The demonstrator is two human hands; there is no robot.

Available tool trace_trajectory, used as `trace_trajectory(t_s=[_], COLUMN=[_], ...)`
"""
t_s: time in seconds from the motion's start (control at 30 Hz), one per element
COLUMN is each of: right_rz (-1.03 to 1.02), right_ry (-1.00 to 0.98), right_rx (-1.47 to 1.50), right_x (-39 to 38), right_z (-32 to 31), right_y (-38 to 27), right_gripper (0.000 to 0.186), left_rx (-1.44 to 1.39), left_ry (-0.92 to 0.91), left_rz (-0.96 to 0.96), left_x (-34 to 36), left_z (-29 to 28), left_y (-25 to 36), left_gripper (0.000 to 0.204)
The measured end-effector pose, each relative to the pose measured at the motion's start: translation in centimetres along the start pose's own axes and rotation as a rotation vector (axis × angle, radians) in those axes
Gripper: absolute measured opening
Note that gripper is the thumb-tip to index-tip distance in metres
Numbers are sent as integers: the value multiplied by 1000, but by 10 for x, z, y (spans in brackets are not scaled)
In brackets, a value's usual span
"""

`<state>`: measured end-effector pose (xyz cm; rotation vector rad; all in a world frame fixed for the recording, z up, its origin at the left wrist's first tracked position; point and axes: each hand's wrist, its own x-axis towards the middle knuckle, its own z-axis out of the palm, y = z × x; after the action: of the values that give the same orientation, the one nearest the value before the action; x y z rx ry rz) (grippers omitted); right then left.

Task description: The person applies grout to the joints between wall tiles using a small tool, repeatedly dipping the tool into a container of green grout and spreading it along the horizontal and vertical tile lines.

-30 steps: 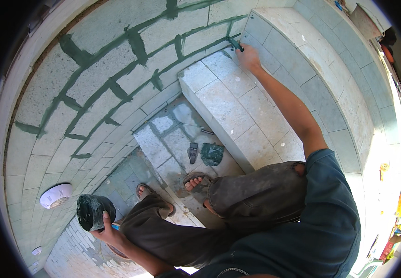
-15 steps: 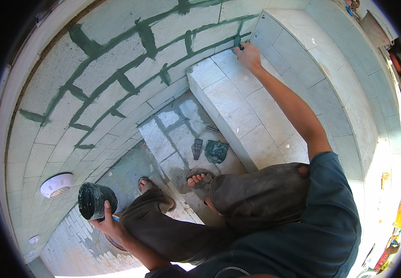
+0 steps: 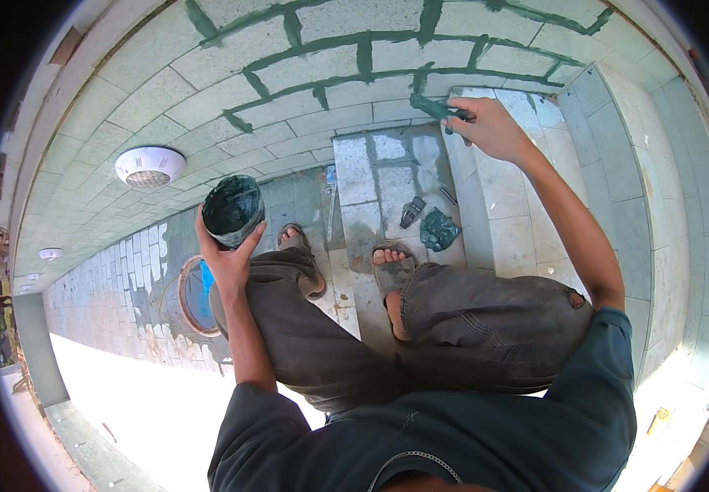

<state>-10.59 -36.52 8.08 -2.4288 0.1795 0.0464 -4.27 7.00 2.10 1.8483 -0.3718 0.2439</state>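
My left hand [image 3: 227, 264] is wrapped around a dark tub [image 3: 262, 205] with thick dark green paste inside, its mouth tilted up. In my right hand [image 3: 492, 129] is a small spreading tool [image 3: 430, 106] coated in the same green paste; its exact kind is hidden by the coating. The tool's end is close to the lower part of the pale tiled wall [image 3: 330, 120], beside a short vertical green stroke. Whether it touches cannot be made out. Broad green paste lines [image 3: 364, 59] cover many joints in the wall's upper rows; lower joints show bare.
A tiled ledge [image 3: 512, 234] stands at the right. On the floor lie a crumpled dark green bag [image 3: 439, 230] and a grey brush-like tool [image 3: 412, 211]. A white round lamp [image 3: 150, 168] juts from the wall. A round container [image 3: 186, 299] stands behind my left leg.
My right hand has come away from the far corner by the ledge, moving left along the wall with the tool. My left hand has raised the tub, and the view has turned left.
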Motion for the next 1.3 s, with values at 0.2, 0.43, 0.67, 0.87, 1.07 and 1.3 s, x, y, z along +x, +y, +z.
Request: trace_trajectory(t_s=[0.2, 0.43, 0.67, 0.87, 1.07, 1.3], right_rz=[-447, -665, -642, -652, -548, -680], right_ry=[-202, -272, -459, -519, -536, -149], right_rx=[-171, -352, -673, -674, -425, -287], right_x=[-42, -67, -74, -63, -47, -22], right_z=[33, 55, 88, 113, 110, 80], right_y=[-120, -176, -212, -218, -213, -202], right_gripper=[32, 30, 28, 24, 26, 32], left_rx=[58, 145, 112, 133, 170, 151], left_ry=[-119, -138, -239, -312, -373, -301], left_rz=[166, 385, 459, 482, 493, 455], left_x=[-29, -54, -65, -58, -44, 3], left_z=[-3, -2, -8, -10, -14, -13], left_y=[4, 11, 16, 21, 21, 38], left_gripper=[86, 89, 90, 89, 88, 87])
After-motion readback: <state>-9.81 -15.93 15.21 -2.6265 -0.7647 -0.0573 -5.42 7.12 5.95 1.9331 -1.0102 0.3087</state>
